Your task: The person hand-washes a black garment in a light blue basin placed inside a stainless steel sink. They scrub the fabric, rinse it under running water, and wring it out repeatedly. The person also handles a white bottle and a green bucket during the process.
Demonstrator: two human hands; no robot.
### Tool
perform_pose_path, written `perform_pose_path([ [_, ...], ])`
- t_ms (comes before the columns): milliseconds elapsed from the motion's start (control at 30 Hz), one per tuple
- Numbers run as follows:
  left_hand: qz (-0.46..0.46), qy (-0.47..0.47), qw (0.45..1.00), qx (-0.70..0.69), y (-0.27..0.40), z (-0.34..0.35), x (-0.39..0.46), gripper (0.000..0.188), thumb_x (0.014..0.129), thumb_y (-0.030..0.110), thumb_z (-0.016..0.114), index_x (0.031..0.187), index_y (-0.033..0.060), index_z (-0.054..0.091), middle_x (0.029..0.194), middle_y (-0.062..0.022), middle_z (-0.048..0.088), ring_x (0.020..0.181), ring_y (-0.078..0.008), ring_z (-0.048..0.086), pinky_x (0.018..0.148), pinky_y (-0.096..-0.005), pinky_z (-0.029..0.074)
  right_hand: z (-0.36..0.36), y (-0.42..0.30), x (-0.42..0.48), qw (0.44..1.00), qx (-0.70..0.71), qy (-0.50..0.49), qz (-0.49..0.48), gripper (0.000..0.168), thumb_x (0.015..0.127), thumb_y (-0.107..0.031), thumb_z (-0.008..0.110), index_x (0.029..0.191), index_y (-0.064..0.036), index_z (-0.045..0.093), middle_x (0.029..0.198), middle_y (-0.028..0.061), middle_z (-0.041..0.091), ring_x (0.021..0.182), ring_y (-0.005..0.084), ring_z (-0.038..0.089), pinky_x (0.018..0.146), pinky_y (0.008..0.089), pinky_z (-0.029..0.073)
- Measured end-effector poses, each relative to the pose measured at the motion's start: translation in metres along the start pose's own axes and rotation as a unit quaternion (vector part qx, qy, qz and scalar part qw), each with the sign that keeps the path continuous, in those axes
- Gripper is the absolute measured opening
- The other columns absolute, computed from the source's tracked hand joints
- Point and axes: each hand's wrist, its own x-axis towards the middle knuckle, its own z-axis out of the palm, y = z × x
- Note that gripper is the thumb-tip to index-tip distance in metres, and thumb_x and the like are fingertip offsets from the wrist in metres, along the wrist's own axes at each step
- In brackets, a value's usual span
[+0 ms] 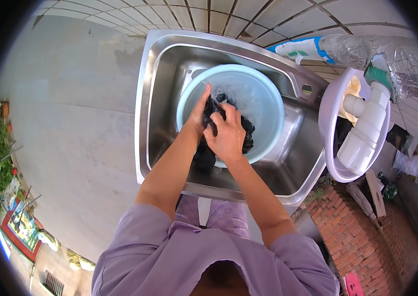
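Note:
In front of me a light blue plastic basin (269, 124) stands inside a stainless steel sink (297, 159). It holds water with suds, and a wet black cloth (247, 135) is bunched in it. Part of the cloth hangs over the basin's near left rim. My left hand (199, 111) is seen edge-on, with the cloth against its palm; most of its fingers are hidden. Curled fingers of my right hand (228, 137) press into the same cloth, close beside the left hand. Both hands look wet.
Right of the sink, a lilac plastic basin (327, 148) sits below a white plastic drainpipe (360, 137). A foil-wrapped pipe (401, 63) runs along the white tiled wall (223, 18). Red brickwork (346, 229) and a broom (360, 199) lie at lower right, concrete floor (72, 111) at left.

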Motion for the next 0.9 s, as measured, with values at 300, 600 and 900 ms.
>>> perform_pose_path([
  [300, 0.139, 0.126, 0.959, 0.213, -0.021, 0.036, -0.018, 0.066, 0.09, 0.048, 0.069, 0.133, 0.0014, 0.054, 0.122, -0.0109, 0.06, 0.109, -0.0227, 0.058, 0.097, -0.0353, 0.046, 0.008, 0.107, 0.031, 0.956, -0.089, -0.032, 0.278, 0.028, 0.094, -0.035, 0.06, 0.099, -0.007, 0.062, 0.104, 0.0143, 0.065, 0.087, 0.04, 0.064, 0.074, 0.0482, 0.05],
  [600, 0.277, 0.16, 0.723, 0.612, -0.028, -0.05, 0.034, 0.081, 0.081, 0.004, 0.062, 0.154, 0.0173, 0.03, 0.144, -0.0218, 0.042, 0.13, -0.0391, 0.049, 0.103, -0.0439, 0.044, 0.024, 0.119, 0.039, 0.973, -0.194, -0.106, 0.062, 0.039, 0.081, -0.013, 0.069, 0.12, -0.013, 0.062, 0.124, 0.0192, 0.051, 0.109, 0.0425, 0.056, 0.074, 0.05, 0.056],
  [900, 0.0, 0.007, 1.0, -0.012, -0.012, 0.012, -0.012, 0.051, 0.091, 0.053, 0.066, 0.115, 0.0083, 0.067, 0.099, -0.0083, 0.069, 0.087, -0.021, 0.063, 0.079, -0.0334, 0.053, 0.006, -0.025, -0.022, 0.998, 0.014, 0.042, -0.052, 0.021, 0.074, -0.017, 0.073, 0.088, -0.007, 0.062, 0.116, 0.0135, 0.057, 0.091, 0.0332, 0.058, 0.07, 0.0396, 0.054],
])
